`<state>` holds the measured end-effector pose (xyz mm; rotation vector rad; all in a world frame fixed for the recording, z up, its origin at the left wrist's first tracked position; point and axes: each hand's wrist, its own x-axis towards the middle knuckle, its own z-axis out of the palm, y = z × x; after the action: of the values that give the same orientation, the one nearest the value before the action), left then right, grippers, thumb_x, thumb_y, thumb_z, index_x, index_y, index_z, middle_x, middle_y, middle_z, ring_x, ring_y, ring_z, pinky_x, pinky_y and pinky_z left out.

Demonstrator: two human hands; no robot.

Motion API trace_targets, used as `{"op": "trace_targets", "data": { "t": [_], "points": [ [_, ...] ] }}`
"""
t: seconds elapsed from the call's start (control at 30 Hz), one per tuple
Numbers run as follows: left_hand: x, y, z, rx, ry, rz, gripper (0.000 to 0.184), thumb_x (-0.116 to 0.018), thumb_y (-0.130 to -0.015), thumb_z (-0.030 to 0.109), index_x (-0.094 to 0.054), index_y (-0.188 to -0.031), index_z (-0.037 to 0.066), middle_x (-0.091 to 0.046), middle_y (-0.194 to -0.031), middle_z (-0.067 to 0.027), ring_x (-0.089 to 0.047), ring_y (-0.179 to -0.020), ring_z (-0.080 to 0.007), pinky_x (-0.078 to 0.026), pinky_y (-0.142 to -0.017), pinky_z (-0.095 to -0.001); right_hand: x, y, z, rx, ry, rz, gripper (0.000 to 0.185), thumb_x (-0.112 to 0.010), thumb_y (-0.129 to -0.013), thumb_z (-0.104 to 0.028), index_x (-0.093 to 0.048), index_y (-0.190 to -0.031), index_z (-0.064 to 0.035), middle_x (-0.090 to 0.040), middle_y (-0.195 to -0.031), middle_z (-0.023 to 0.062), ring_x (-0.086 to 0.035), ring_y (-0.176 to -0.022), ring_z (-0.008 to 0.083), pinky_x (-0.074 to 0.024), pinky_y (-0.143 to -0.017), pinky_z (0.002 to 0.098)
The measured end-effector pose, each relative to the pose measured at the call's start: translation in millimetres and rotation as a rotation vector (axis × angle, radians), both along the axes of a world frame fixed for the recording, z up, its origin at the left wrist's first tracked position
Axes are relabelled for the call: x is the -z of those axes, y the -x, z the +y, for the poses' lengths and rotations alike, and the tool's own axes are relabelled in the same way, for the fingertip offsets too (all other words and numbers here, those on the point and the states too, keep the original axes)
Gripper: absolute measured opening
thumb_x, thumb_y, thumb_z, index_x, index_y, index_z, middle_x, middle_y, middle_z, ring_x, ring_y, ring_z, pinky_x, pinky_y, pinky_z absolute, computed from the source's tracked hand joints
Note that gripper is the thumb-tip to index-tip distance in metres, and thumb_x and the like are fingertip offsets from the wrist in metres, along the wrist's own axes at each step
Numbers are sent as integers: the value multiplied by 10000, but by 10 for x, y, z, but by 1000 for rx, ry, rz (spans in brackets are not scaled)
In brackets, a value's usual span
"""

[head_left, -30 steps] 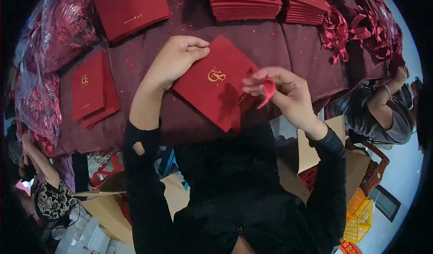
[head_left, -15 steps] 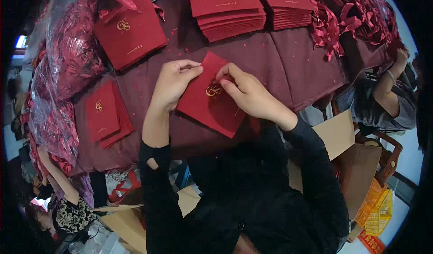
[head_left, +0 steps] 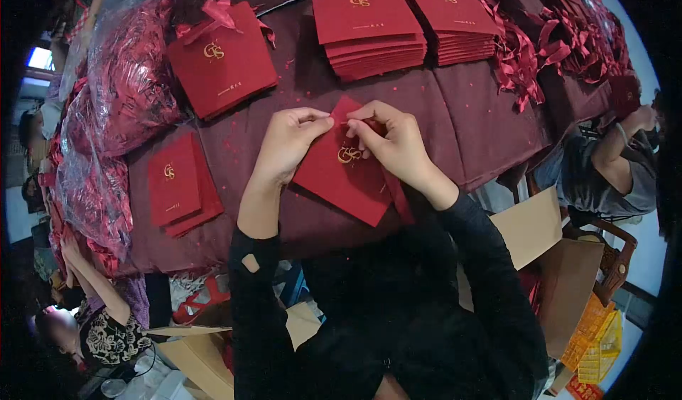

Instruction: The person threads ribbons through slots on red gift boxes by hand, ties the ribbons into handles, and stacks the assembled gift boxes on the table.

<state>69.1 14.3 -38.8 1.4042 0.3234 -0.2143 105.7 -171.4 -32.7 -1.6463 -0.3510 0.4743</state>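
1. Got a flat red piece (head_left: 344, 180) with gold lettering dead centre, over the near side of the maroon cloth (head_left: 442, 141). Turned at an angle, one corner pointing far, another pointing near. Can't tell whether resting on the cloth or lifted slightly.
2. Pinched along the far left edge by the left hand (head_left: 286, 144) – thumb and forefinger in a narrow grip, close to the far corner.
3. Just right of that, the right hand (head_left: 399, 144), bent in over the far right part of the same piece. Fingertips bunched beside the gold lettering, but honestly can't tell whether closed on anything.
4. Also spotting a red strip (head_left: 402, 202) along the right side, below the right wrist.
5. Going left: two overlapping red pieces (head_left: 186, 187), then a thicker red pile (head_left: 224, 69) farther off with a ribbon (head_left: 222, 15) on top. Left of both, a big clear plastic bag (head_left: 135, 80) full of red stuff.
6. Far side: two neat red stacks side by side, one wider (head_left: 373, 38), one narrower (head_left: 458, 27) – plus tangled red ribbons (head_left: 522, 66) to the right.
7. Near right, below the cloth: an open cardboard box (head_left: 574, 279) and a yellow basket (head_left: 600, 347).
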Motion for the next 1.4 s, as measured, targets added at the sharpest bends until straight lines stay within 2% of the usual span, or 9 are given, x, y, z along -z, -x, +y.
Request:
{"op": "trace_targets", "data": {
  "t": [0.2, 0.43, 0.7, 0.73, 0.8, 1.0, 1.17, 1.23, 1.4],
  "points": [
    [26, 0, 8, 4, -13, -14, 134, -633, -863, 55, -667, -941, -48, -668, -812, -48, -588, -717, -59, -463, -644, -189, 172, -24, 41, 40, 26, -232, 143, -660, -821, -72, -549, -830, 17, -655, -806, 168, -682, -772, 200, -497, -642, 301],
    [13, 7, 0, 24, -24, -28, 135, -636, -864, 60, -662, -946, -44, -667, -833, -46, -592, -740, -62, -470, -676, -194, 156, -8, 121, 99, 23, -407, 134, -652, -806, -41, -529, -794, 12, -652, -788, 162, -675, -742, 196, -495, -627, 300],
    [64, 5, -5, 39, -8, -28, 135, -613, -877, 48, -658, -958, -50, -673, -864, -77, -608, -770, -100, -480, -701, -232, 189, 25, 140, 127, 98, -676, 156, -668, -751, -6, -512, -751, -9, -609, -735, 152, -634, -682, 306, -496, -603, 330],
    [59, 6, -2, 49, -7, -15, 139, -612, -877, 48, -657, -965, -51, -675, -868, -81, -610, -773, -102, -481, -703, -234, 209, 15, 139, 129, 96, -677, 156, -668, -751, -6, -512, -751, -9, -609, -735, 152, -634, -682, 306, -496, -603, 330],
    [53, 11, 2, 49, 4, 2, 143, -612, -877, 46, -655, -973, -50, -677, -876, -83, -612, -778, -102, -481, -707, -234, 244, -12, 140, 110, 70, -657, 142, -666, -797, -8, -531, -761, 16, -634, -722, 86, -581, -640, 84, -460, -574, 242],
    [30, 23, -32, 16, 20, 20, 161, -626, -860, 29, -644, -997, -53, -669, -848, -63, -601, -748, -75, -475, -673, -200, 177, -7, 110, 61, 26, -317, 130, -638, -810, -10, -519, -766, 18, -601, -695, 27, -509, -671, 25, -420, -575, 218],
    [51, 34, -13, 80, -107, -43, 173, -610, -868, 36, -647, -1015, -49, -668, -842, -55, -594, -726, -71, -461, -642, -183, 159, -21, 99, -5, 56, -275, 126, -635, -827, -24, -523, -779, 10, -595, -700, 19, -503, -689, 18, -421, -600, 210],
    [-63, 4, 43, 137, 26, 79, 197, -570, -889, 38, -637, -1052, -50, -670, -864, -50, -585, -714, -62, -450, -628, -175, 156, -45, 87, -13, 86, -270, 123, -632, -837, -29, -525, -787, 6, -594, -710, 16, -502, -694, 20, -421, -608, 208],
    [-38, 9, -8, 241, 48, 56, 218, -522, -914, 38, -620, -1091, -43, -669, -892, -44, -595, -750, -74, -478, -680, -209, 255, -53, 24, -58, -126, -77, 97, -612, -872, -17, -524, -831, -27, -590, -756, 6, -529, -686, 38, -432, -600, 198]
  ]
}}
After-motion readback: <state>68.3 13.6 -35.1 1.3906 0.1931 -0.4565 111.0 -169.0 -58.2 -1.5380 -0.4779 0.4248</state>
